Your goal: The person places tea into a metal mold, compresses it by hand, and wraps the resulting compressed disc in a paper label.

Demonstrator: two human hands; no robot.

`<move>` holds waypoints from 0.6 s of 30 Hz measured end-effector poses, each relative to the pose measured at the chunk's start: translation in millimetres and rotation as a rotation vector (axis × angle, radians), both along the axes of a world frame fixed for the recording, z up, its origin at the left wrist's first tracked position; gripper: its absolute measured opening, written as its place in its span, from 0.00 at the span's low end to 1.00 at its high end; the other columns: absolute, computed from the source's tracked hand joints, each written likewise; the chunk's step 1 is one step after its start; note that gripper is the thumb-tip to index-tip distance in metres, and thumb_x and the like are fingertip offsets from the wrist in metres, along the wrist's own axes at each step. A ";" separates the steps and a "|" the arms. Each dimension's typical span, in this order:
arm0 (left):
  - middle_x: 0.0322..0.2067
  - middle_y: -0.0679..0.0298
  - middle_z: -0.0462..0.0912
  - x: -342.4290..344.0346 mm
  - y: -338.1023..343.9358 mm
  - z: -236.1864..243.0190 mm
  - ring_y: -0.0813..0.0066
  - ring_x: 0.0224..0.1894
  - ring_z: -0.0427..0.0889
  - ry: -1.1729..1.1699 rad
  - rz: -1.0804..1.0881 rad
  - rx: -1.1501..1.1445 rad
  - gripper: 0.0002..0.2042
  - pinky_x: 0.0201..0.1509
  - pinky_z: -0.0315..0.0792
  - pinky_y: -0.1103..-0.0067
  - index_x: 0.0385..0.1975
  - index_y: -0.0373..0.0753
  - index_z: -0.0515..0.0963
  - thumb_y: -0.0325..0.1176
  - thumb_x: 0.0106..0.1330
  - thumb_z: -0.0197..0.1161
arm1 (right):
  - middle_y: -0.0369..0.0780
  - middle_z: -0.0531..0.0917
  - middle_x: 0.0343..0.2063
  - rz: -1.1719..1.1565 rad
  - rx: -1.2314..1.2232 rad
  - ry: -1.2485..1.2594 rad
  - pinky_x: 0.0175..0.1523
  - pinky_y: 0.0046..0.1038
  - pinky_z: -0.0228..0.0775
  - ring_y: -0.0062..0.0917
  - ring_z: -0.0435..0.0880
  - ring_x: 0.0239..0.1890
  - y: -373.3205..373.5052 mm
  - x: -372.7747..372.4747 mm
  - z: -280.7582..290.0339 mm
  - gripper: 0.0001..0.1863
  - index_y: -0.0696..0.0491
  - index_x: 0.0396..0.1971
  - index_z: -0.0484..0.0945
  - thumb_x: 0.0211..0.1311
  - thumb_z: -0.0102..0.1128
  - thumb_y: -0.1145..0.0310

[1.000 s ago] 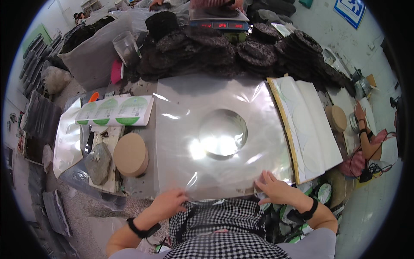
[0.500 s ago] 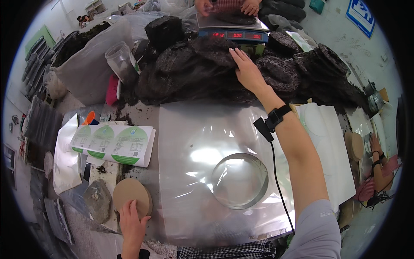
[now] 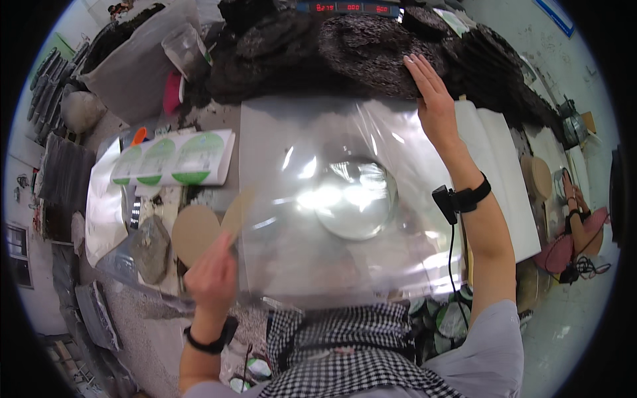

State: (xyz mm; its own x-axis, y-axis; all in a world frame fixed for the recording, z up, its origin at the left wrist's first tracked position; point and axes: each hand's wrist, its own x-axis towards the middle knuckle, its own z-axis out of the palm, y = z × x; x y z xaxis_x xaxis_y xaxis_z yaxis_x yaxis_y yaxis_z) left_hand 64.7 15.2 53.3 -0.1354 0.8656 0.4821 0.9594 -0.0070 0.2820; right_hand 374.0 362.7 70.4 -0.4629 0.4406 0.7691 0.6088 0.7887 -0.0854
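Note:
Held on edge in my left hand [image 3: 213, 268] is a thin round cardboard disc [image 3: 237, 211], blurred by motion. It is just right of another tan cardboard disc [image 3: 194, 232] lying on the table. My right hand [image 3: 434, 106] reaches far forward, its fingers over the right edge of a dark, rough round cake [image 3: 371, 46] that looks like dried seaweed. The thumb is hidden; the cake tilts under the fingers. Between my arms a shiny shallow ring [image 3: 393, 199] sits at the clear plastic sheet [image 3: 279, 265]; glare hides whether film covers it.
Dark cakes [image 3: 265, 40] are heaped at the back, before a scale [image 3: 348, 8] with red digits. Green-and-white labels [image 3: 199, 156], a grey stone [image 3: 151, 249] and a pink brush [image 3: 173, 93] are on the left. A cable [image 3: 452, 278] hangs from my right wrist. Another person's hand [image 3: 576, 194] is far right.
My left hand has lifted a cardboard disc off the other one. My right hand has moved right and nearer, the dark cake moving with it. The view has tilted down.

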 end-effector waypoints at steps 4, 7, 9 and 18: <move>0.46 0.56 0.83 95.8 55.0 -20.2 0.61 0.47 0.83 0.151 -0.461 0.143 0.18 0.49 0.79 0.75 0.47 0.34 0.80 0.21 0.55 0.59 | 0.42 0.73 0.60 -0.030 -0.118 -0.010 0.65 0.36 0.66 0.39 0.68 0.65 -98.9 41.6 -8.8 0.37 0.50 0.61 0.71 0.48 0.50 0.92; 0.52 0.56 0.79 115.3 72.0 -69.5 0.62 0.56 0.78 0.169 -0.474 -0.040 0.22 0.56 0.75 0.73 0.53 0.35 0.75 0.22 0.55 0.57 | 0.43 0.74 0.60 -0.002 -0.168 -0.001 0.65 0.36 0.65 0.40 0.68 0.65 -147.8 54.9 -11.5 0.36 0.53 0.60 0.72 0.46 0.50 0.94; 0.55 0.54 0.77 119.7 79.1 -85.4 0.60 0.59 0.75 0.141 -0.485 -0.111 0.25 0.60 0.73 0.73 0.56 0.34 0.73 0.22 0.54 0.55 | 0.44 0.74 0.60 -0.005 -0.206 0.007 0.65 0.36 0.66 0.40 0.68 0.65 -173.1 55.4 -11.7 0.36 0.53 0.59 0.72 0.47 0.50 0.93; 0.63 0.48 0.66 74.1 98.2 -50.2 0.52 0.66 0.65 -0.575 -0.100 -0.125 0.29 0.66 0.65 0.71 0.62 0.29 0.64 0.24 0.57 0.60 | 0.44 0.69 0.63 0.142 -0.449 -0.345 0.70 0.39 0.59 0.38 0.61 0.70 -213.1 46.2 -83.4 0.34 0.53 0.61 0.69 0.49 0.53 0.84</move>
State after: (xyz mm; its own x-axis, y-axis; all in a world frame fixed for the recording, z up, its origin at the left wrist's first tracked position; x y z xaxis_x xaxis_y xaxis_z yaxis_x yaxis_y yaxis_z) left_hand 138.7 113.4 3.1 -0.2592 0.9332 0.2490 0.6491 -0.0226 0.7604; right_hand 420.1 149.6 -13.0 -0.7320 0.6036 0.3159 0.5513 0.7973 -0.2457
